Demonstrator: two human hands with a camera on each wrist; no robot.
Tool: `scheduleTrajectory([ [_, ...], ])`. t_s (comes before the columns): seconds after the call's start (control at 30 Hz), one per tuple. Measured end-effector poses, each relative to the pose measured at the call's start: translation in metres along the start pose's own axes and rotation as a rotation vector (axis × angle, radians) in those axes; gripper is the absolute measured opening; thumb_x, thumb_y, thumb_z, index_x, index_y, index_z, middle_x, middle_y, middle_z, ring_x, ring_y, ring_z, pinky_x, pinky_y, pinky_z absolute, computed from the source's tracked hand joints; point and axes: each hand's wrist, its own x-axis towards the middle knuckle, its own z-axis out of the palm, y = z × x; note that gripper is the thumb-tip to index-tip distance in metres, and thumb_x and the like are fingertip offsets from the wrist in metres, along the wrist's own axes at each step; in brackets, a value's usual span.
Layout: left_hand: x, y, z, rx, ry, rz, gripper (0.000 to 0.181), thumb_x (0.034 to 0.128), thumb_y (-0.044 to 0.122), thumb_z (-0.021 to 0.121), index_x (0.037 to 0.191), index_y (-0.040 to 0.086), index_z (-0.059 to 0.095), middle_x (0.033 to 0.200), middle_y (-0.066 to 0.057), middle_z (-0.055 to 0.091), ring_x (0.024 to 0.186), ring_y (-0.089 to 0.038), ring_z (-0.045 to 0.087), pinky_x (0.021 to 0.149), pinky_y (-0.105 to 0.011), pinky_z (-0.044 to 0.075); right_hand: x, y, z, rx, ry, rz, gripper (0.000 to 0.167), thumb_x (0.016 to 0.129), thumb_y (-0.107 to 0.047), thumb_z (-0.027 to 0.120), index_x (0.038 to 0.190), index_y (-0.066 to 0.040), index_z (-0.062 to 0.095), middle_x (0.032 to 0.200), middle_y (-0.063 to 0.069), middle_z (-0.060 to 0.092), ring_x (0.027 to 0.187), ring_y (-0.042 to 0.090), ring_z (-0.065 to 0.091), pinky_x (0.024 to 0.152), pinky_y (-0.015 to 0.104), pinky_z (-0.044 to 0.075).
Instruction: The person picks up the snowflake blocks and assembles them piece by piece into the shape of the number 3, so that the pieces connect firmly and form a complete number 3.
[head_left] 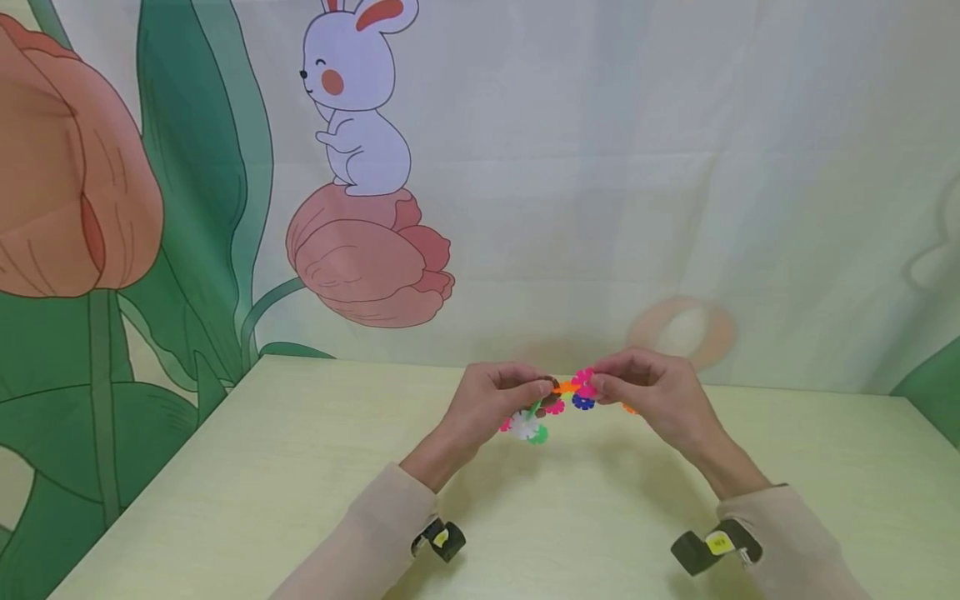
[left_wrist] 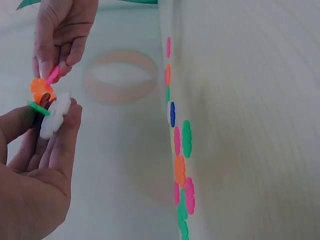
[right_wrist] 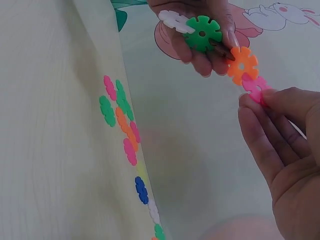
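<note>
A short chain of notched plastic snowflake discs spans both hands above the table. White [right_wrist: 172, 20], green [right_wrist: 202, 34], brown [right_wrist: 223, 50], orange [right_wrist: 243, 66] and pink [right_wrist: 257, 90] discs follow one another in it. My left hand [head_left: 483, 408] grips the chain around its brown and green discs, thumb on one side and fingers behind. From the other end, my right hand [head_left: 667, 400] pinches the pink disc [left_wrist: 53, 75] between thumb and fingertips. The pink disc's edge meets the orange disc [left_wrist: 39, 89]; how deeply their slots interlock I cannot tell.
Loose snowflake discs lie on the table [head_left: 300, 500] beyond the hands, among them a blue one [right_wrist: 142, 190], a green one [left_wrist: 187, 139] and several pink and orange ones. A printed cloth [head_left: 562, 167] with a rabbit and tulips hangs behind the table's far edge.
</note>
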Motion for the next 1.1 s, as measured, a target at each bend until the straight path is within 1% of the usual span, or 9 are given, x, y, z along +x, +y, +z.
scheduleTrajectory([
  [0.17, 0.000, -0.005, 0.001, -0.030, -0.072, -0.013, 0.018, 0.0998, 0.019, 0.077, 0.111, 0.006, 0.081, 0.103, -0.008, 0.080, 0.097, -0.025, 0.078, 0.087, -0.032, 0.062, 0.001, 0.002, 0.001, -0.051, 0.019, -0.009, 0.025, 0.098, -0.025, 0.081, 0.116, -0.008, 0.080, 0.105, 0.005, 0.080, 0.091, 0.021, 0.077, 0.084, 0.032, 0.060],
  [0.23, 0.001, -0.006, 0.002, -0.037, -0.093, -0.015, 0.018, 0.0999, 0.018, 0.077, 0.113, 0.006, 0.080, 0.104, -0.009, 0.080, 0.101, -0.027, 0.078, 0.089, -0.035, 0.062, 0.001, 0.002, 0.002, -0.063, 0.023, -0.009, 0.026, 0.098, -0.026, 0.081, 0.117, -0.008, 0.080, 0.106, 0.005, 0.080, 0.093, 0.023, 0.078, 0.085, 0.031, 0.060],
  [0.3, 0.001, -0.007, 0.003, -0.043, -0.108, -0.015, 0.018, 0.0997, 0.017, 0.077, 0.114, 0.005, 0.080, 0.104, -0.009, 0.080, 0.102, -0.029, 0.077, 0.090, -0.038, 0.062, 0.001, 0.002, 0.002, -0.061, 0.024, -0.006, 0.026, 0.097, -0.027, 0.081, 0.116, -0.009, 0.081, 0.106, 0.004, 0.080, 0.094, 0.024, 0.078, 0.085, 0.031, 0.060],
  [0.43, 0.000, -0.007, 0.004, -0.042, -0.125, -0.002, 0.018, 0.0991, 0.014, 0.077, 0.115, 0.005, 0.080, 0.104, -0.009, 0.080, 0.099, -0.028, 0.078, 0.090, -0.038, 0.063, 0.001, 0.001, 0.004, -0.035, 0.008, -0.026, 0.025, 0.097, -0.027, 0.082, 0.115, -0.010, 0.081, 0.105, 0.004, 0.080, 0.095, 0.026, 0.077, 0.086, 0.031, 0.060],
  [0.6, -0.001, -0.008, 0.006, -0.024, -0.115, -0.013, 0.018, 0.0980, 0.017, 0.079, 0.112, 0.006, 0.081, 0.099, -0.009, 0.079, 0.089, -0.023, 0.077, 0.085, -0.035, 0.063, 0.003, 0.001, 0.010, -0.003, -0.036, -0.072, 0.022, 0.096, -0.020, 0.083, 0.113, -0.007, 0.081, 0.101, 0.006, 0.079, 0.092, 0.028, 0.078, 0.089, 0.032, 0.061],
  [0.73, -0.002, -0.007, 0.009, 0.001, -0.099, -0.024, 0.016, 0.0978, 0.019, 0.079, 0.109, 0.007, 0.081, 0.093, -0.008, 0.078, 0.083, -0.022, 0.075, 0.080, -0.035, 0.063, 0.004, 0.003, 0.014, -0.020, -0.057, -0.089, 0.022, 0.095, -0.018, 0.083, 0.113, -0.005, 0.080, 0.100, 0.005, 0.079, 0.090, 0.024, 0.078, 0.088, 0.032, 0.061],
  [0.87, -0.002, -0.008, 0.010, 0.029, -0.086, -0.008, 0.016, 0.0976, 0.021, 0.080, 0.106, 0.008, 0.082, 0.091, -0.008, 0.078, 0.081, -0.022, 0.075, 0.079, -0.037, 0.063, 0.004, 0.004, 0.017, -0.039, -0.064, -0.091, 0.021, 0.096, -0.018, 0.082, 0.113, -0.007, 0.081, 0.101, 0.002, 0.078, 0.090, 0.023, 0.078, 0.089, 0.032, 0.060],
  [0.97, -0.002, -0.008, 0.010, 0.049, -0.075, -0.002, 0.015, 0.0978, 0.021, 0.079, 0.104, 0.008, 0.082, 0.091, -0.007, 0.079, 0.081, -0.023, 0.076, 0.080, -0.038, 0.063, 0.004, 0.004, 0.015, -0.081, -0.063, -0.078, 0.021, 0.096, -0.022, 0.082, 0.113, -0.010, 0.081, 0.102, 0.001, 0.078, 0.091, 0.022, 0.077, 0.091, 0.036, 0.060],
  [1.1, -0.002, -0.009, 0.010, 0.048, -0.066, -0.015, 0.013, 0.0983, 0.020, 0.079, 0.104, 0.008, 0.081, 0.090, -0.008, 0.078, 0.081, -0.024, 0.077, 0.082, -0.041, 0.064, 0.005, 0.008, 0.000, -0.203, -0.026, -0.010, 0.026, 0.098, -0.030, 0.080, 0.119, -0.014, 0.080, 0.108, 0.000, 0.078, 0.099, 0.022, 0.075, 0.090, 0.041, 0.058],
])
